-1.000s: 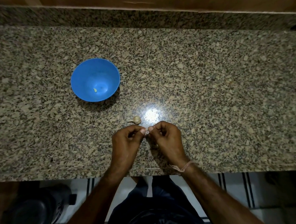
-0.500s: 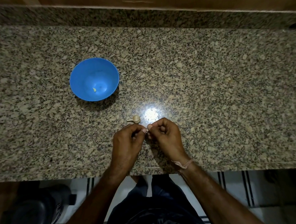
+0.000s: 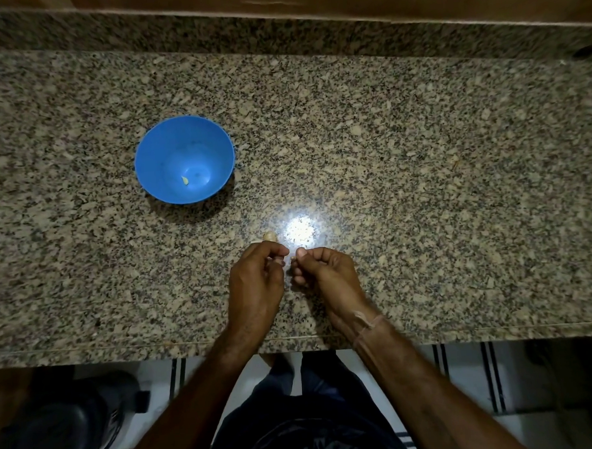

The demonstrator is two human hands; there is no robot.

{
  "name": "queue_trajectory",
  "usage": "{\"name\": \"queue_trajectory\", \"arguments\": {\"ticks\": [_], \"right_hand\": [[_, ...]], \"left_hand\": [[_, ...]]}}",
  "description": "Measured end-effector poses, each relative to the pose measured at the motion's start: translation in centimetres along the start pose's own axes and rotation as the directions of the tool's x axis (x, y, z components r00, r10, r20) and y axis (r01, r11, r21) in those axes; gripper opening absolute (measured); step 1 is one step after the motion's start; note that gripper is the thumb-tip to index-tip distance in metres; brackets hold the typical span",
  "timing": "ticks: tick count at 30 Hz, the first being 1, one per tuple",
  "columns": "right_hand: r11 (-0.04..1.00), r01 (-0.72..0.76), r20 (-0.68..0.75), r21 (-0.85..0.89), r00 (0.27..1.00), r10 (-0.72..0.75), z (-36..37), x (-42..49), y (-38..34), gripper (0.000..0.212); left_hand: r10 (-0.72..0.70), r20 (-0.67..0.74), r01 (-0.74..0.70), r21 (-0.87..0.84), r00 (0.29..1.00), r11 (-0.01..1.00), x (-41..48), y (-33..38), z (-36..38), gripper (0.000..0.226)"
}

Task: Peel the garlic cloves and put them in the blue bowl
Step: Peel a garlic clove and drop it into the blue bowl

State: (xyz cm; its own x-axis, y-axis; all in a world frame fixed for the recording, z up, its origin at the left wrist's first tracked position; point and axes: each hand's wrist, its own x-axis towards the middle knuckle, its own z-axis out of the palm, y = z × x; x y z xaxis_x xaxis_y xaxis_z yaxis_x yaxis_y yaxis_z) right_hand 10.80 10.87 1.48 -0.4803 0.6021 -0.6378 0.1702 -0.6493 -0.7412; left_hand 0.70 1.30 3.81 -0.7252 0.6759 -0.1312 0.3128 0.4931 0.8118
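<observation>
Speckled granite table (image 3: 421, 149) carries blue bowl (image 3: 160, 152) left of centre, garlic piece (image 3: 269, 236) nearer the front edge, apart from bowl.

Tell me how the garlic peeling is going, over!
Left hand and right hand both pinching a small clove, mostly hidden. One pale piece in blue bowl. Garlic piece on counter beyond hands. Nothing blocking.

Home kitchen: speckled granite countertop (image 3: 386, 133), wooden backing (image 3: 310, 0), tiled floor (image 3: 467, 370) below.

Speckled granite counter (image 3: 421, 149) with lamp glare (image 3: 300, 231), wood trim (image 3: 310, 0) behind, perhaps tiled floor (image 3: 467, 370) below.
</observation>
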Motion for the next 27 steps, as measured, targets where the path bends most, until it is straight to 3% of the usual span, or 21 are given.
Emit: {"name": "queue_trajectory", "arguments": {"ticks": [5,10,14,17,19,21,22,23,24,26,27], "right_hand": [[0.999,0.022,0.01,-0.035,1.0,-0.022,0.0,-0.1,-0.3,0.026],[0.978,0.146,0.09,-0.147,0.987,-0.134,-0.4,-0.2,-0.6,0.025],[0.854,0.31,0.114,-0.419,0.95,-0.289,-0.9,0.1,-0.8,0.023],[0.77,0.334,0.076,-0.544,0.933,-0.351,-0.5,-0.4,-0.8,0.026],[0.852,0.226,0.017,-0.472,0.969,-0.247,-0.1,-0.4,-0.7,0.031],[0.976,0.007,-0.008,-0.216,1.0,-0.009,0.6,-0.7,-0.6,0.035],[0.987,-0.064,-0.017,-0.151,0.998,0.062,0.9,-0.9,-0.6,0.034],[0.982,-0.044,-0.044,-0.182,0.998,0.037,1.0,-1.0,-0.4,0.033],[0.954,0.06,-0.063,-0.292,0.995,-0.082,0.9,-1.0,-0.2,0.03],[0.772,0.33,0.005,-0.543,0.921,-0.39,0.4,-1.0,0.1,0.022],[0.677,0.421,0.067,-0.604,0.873,-0.483,0.0,-0.9,0.2,0.02]], "left_hand": [[0.023,0.027,-0.02,-0.099,0.999,0.995,-0.3,0.4,-0.3,0.008],[-0.128,0.063,0.14,-0.254,0.99,0.957,-0.1,0.7,-0.6,0.009],[-0.139,0.137,0.171,-0.256,0.981,0.951,0.1,0.4,-0.6,0.015],[-0.124,0.151,0.154,-0.201,0.981,0.967,0.0,0.2,-0.4,0.019],[-0.059,0.087,0.073,-0.158,0.994,0.985,-0.2,0.2,0.1,0.018],[0.062,0.004,-0.062,-0.082,0.998,0.995,-0.6,0.1,0.6,0.017],[0.097,-0.014,-0.097,-0.04,0.995,0.994,-0.7,-0.1,0.8,0.018],[0.103,-0.008,-0.103,-0.01,0.995,0.995,-0.8,-0.4,0.9,0.019],[0.049,0.023,-0.049,-0.011,0.999,0.999,-0.7,-0.7,1.0,0.02],[-0.176,0.158,0.198,-0.134,0.972,0.971,-0.4,-1.1,1.3,0.025],[-0.293,0.265,0.359,-0.252,0.919,0.899,-0.2,-1.2,1.5,0.026]]}}
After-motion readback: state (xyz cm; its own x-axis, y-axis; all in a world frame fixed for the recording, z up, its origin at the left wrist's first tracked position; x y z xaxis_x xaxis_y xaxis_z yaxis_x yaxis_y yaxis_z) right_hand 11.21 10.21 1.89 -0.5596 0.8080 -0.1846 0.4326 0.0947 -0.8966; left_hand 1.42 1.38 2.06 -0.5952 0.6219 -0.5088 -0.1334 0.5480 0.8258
